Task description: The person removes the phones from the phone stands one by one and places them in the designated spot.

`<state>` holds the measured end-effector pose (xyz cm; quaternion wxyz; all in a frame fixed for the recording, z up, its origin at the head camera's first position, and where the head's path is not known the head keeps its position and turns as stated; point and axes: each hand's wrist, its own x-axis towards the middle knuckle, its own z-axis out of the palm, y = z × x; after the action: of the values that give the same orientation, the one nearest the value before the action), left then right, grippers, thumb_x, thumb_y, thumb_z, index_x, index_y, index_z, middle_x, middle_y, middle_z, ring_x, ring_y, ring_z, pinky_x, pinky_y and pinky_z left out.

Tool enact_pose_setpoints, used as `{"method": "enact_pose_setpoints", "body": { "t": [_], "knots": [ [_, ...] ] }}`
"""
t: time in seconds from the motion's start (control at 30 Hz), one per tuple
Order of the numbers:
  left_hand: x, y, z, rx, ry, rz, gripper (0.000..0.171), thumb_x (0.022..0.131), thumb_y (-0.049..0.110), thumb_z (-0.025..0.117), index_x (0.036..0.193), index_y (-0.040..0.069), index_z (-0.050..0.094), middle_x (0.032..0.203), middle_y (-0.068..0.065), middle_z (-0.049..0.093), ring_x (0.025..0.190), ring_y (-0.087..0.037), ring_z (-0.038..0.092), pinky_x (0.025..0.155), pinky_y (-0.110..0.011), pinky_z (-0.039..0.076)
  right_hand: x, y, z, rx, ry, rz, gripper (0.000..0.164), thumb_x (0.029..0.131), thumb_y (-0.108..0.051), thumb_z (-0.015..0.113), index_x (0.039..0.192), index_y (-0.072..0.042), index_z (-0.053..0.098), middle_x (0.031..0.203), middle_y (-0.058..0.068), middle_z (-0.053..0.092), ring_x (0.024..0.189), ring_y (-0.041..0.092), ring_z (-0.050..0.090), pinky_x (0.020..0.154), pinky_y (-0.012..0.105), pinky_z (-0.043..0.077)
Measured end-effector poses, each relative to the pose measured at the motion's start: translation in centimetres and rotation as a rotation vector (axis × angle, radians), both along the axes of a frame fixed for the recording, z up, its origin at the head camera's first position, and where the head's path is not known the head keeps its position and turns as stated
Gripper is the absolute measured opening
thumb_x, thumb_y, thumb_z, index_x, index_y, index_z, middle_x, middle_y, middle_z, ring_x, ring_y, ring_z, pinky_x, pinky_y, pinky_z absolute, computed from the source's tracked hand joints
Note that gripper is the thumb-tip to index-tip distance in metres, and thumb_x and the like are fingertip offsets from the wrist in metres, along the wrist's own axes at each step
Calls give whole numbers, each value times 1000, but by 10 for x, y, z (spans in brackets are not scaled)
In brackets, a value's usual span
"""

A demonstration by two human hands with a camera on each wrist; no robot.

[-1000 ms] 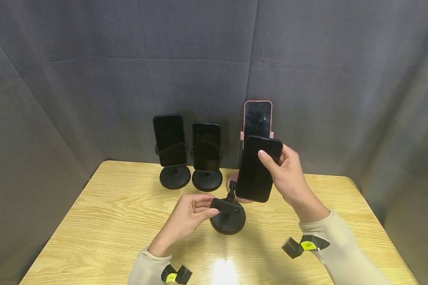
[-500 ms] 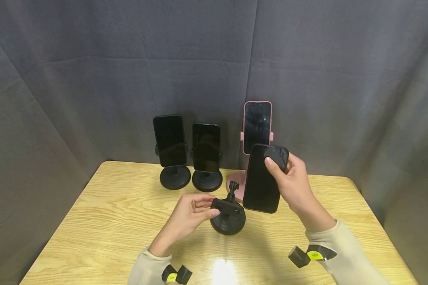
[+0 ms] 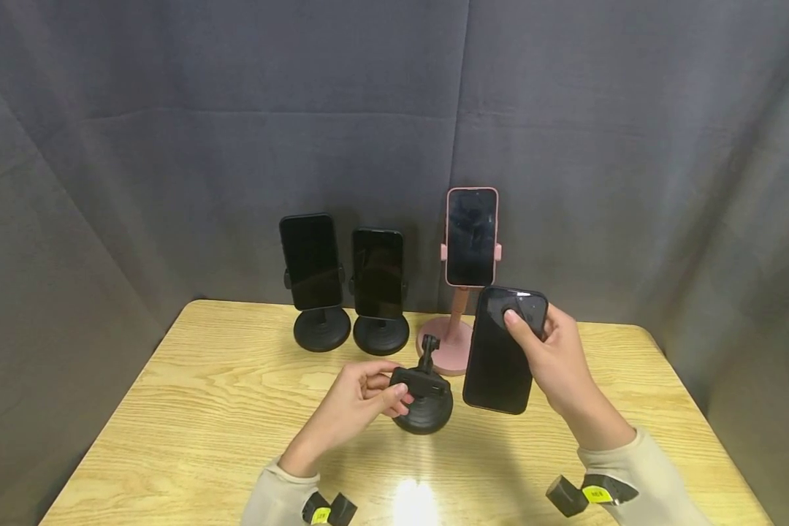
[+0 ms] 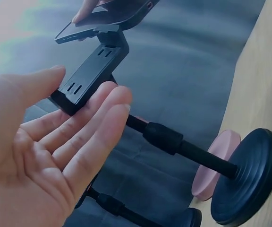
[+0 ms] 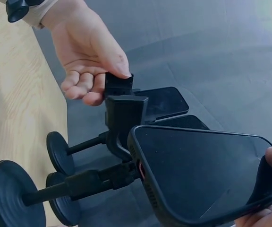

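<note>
My left hand (image 3: 361, 394) pinches one end of the black clamp (image 3: 424, 381) on a phone stand, thumb on its face and fingers behind. That stand's round black base (image 3: 427, 420) is on the table, and the left wrist view shows its stem (image 4: 162, 137). My right hand (image 3: 562, 365) grips a black-cased phone (image 3: 500, 365) by its upper part, thumb on the screen. The phone is tilted, screen toward me, to the right of the clamp. In the left wrist view, its lower end (image 4: 112, 21) overlaps the clamp's far end.
Behind, two black stands hold a phone (image 3: 311, 261) and another phone (image 3: 378, 274). A pink stand (image 3: 456, 343) to their right holds a pink-cased phone (image 3: 472, 237). All stand on the wooden table (image 3: 191, 409), with a grey curtain (image 3: 269, 109) behind it.
My right hand has moved right and toward me with the phone, uncovering the pink stand and its phone. My left hand keeps hold of the clamp, its lower fingers now showing beneath it.
</note>
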<state>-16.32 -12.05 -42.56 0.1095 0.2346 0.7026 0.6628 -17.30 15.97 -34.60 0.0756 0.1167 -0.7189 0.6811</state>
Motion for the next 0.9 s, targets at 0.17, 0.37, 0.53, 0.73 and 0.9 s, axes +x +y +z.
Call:
{"method": "enact_pose_setpoints", "body": {
  "t": [0.17, 0.37, 0.53, 0.73, 0.9],
  "knots": [
    [2, 3, -1, 11, 1, -4, 36, 103, 15, 59, 134, -3, 54, 101, -35, 71, 77, -13, 74, 75, -28, 63, 5, 7, -9, 13, -12, -12, 12, 103, -8, 58, 106, -18, 65, 90, -14, 77, 80, 6, 76, 69, 24, 63],
    [0, 5, -2, 43, 13, -32, 34, 106, 19, 54, 135, 0, 52, 102, -34, 72, 77, -9, 74, 74, -28, 63, 9, 17, -22, 30, -62, -42, 11, 104, -11, 57, 107, -18, 64, 89, -15, 77, 81, 5, 75, 70, 23, 62],
    [-2, 4, -4, 80, 3, -67, 39, 107, 20, 53, 138, -5, 51, 108, -37, 70, 79, -6, 74, 74, -26, 63, 13, 22, -34, 49, -116, -64, 7, 104, -16, 57, 108, -17, 62, 89, -16, 77, 82, 4, 75, 72, 22, 62],
    [-5, 1, -10, 171, -18, -149, 45, 109, 20, 47, 144, -9, 45, 117, -44, 63, 85, -9, 77, 69, -34, 65, 17, 28, -46, 53, -134, -60, 9, 105, -17, 55, 111, -15, 62, 91, -14, 77, 84, 6, 75, 73, 23, 62],
    [-5, 0, -14, 211, -71, -238, 48, 111, 23, 41, 147, -8, 38, 125, -45, 58, 91, -13, 77, 68, -39, 65, 21, 32, -53, 46, -175, -73, 11, 106, -19, 55, 114, -13, 61, 93, -15, 77, 85, 6, 75, 75, 23, 62]
  ]
}}
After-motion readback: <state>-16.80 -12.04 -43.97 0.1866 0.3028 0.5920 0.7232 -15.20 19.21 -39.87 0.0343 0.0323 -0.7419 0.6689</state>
